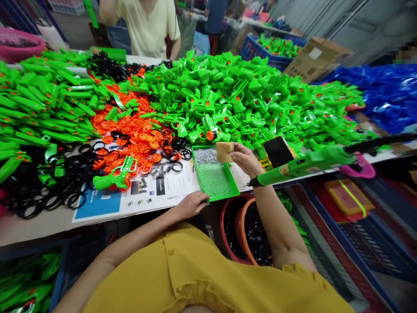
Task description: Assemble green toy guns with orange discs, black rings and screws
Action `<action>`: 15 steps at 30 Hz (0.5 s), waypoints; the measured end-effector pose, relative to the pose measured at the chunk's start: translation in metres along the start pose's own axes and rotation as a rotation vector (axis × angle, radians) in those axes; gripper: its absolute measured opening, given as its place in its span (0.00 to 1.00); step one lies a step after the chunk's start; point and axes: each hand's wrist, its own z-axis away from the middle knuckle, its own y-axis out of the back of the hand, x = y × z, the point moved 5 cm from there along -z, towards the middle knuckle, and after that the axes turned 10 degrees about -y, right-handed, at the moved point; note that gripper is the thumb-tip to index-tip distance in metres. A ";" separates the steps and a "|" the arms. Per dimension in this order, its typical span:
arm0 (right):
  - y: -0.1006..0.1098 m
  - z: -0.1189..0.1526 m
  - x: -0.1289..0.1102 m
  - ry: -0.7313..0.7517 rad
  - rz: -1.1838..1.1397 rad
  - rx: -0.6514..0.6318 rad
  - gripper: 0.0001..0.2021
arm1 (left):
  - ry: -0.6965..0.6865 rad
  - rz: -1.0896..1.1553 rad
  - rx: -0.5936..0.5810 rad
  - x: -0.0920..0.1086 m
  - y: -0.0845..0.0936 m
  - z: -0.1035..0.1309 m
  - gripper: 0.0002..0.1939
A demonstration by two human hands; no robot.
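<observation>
A pale, flat worktop is carrying glossy green moulded-plastic pieces. The right hand is clamping its fingers on a tan rectangular block by a green, perforated rectangular plastic tray; the left hand is touching the tray's near corner, finger closure being indeterminable.

1 cam, head-worn, facing fwd & down: wearer's yellow shirt v. close at btm, hands nr. mid-frame, desk stretching beyond, co-worker opp., cut off at top.
</observation>
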 end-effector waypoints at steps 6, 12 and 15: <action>0.000 -0.007 -0.002 -0.052 0.000 -0.022 0.20 | -0.016 -0.006 0.019 0.002 -0.001 -0.001 0.06; -0.002 -0.005 -0.014 0.294 0.559 0.145 0.15 | -0.033 -0.003 0.017 0.002 -0.002 -0.002 0.06; -0.010 -0.008 -0.009 0.393 0.928 0.200 0.16 | -0.026 -0.015 0.013 0.002 -0.002 -0.003 0.06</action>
